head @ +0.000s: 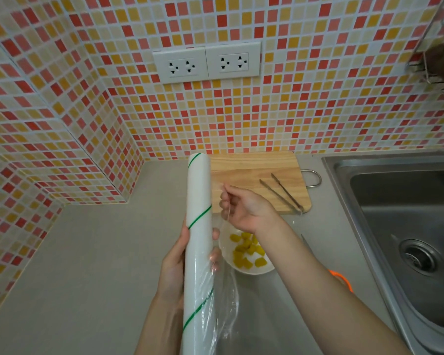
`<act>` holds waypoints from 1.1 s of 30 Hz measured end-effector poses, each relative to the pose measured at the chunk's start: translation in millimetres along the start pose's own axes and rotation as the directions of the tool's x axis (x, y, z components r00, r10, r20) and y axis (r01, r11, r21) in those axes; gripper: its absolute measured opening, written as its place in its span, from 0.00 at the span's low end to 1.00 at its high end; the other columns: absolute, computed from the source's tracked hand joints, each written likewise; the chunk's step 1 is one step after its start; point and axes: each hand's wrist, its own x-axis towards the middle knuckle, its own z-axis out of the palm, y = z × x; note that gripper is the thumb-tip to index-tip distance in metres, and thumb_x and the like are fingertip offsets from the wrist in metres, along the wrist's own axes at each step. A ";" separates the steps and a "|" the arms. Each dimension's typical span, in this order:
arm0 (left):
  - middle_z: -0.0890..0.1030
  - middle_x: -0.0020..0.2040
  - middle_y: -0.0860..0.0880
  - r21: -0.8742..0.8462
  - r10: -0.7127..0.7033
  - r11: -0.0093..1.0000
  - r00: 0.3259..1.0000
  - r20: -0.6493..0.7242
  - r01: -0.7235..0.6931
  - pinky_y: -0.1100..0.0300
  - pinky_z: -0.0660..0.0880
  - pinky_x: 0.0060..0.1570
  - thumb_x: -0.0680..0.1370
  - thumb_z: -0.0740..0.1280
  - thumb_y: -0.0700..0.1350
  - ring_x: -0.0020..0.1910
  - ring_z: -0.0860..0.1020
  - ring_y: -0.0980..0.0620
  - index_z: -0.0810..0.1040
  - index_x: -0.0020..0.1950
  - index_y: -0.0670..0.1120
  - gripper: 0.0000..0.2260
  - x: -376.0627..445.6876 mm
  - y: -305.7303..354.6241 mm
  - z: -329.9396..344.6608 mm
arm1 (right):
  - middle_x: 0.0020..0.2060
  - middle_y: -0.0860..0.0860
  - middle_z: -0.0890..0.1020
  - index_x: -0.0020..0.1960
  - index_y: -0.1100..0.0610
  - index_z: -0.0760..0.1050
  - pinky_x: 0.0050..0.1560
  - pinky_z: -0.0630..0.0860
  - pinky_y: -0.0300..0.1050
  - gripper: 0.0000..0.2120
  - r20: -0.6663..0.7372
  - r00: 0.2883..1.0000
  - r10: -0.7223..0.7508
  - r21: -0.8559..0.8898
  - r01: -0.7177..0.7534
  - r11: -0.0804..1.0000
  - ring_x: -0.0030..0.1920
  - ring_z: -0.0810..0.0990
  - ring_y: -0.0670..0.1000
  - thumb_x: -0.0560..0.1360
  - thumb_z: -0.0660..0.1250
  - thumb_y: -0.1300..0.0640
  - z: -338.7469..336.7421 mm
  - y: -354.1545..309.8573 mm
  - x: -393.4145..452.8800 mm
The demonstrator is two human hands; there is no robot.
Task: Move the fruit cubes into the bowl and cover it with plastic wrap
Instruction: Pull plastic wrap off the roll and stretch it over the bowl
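Unrolling the film. The left hand (173,262) wraps around the roll of plastic wrap (198,252), held upright above the counter (87,265), fingers curled round its near side. A loose, crumpled sheet of film (223,298) trails from the roll's lower part. Beyond it, the white bowl (251,270) holds the yellow fruit cubes (246,249), so the transfer appears done. The right hand (249,208) pinches the film's free edge above the bowl. A steady, level pull, keeping the edge flat, should prevent bunching. Farther back, tongs (282,193) lie on the cutting board (251,172); the sink (405,221) sits at right.
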 end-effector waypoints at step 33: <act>0.76 0.43 0.42 0.213 0.017 0.977 0.987 -0.158 0.017 0.56 0.77 0.29 0.74 0.60 0.55 0.33 0.80 0.44 0.61 0.73 0.44 0.30 -9.3 16.5 -6.5 | 0.25 0.50 0.71 0.38 0.57 0.73 0.30 0.61 0.46 0.14 0.013 1.000 0.003 0.042 -0.004 0.999 0.21 0.67 0.48 0.77 0.61 0.49 -2.9 71.2 -35.3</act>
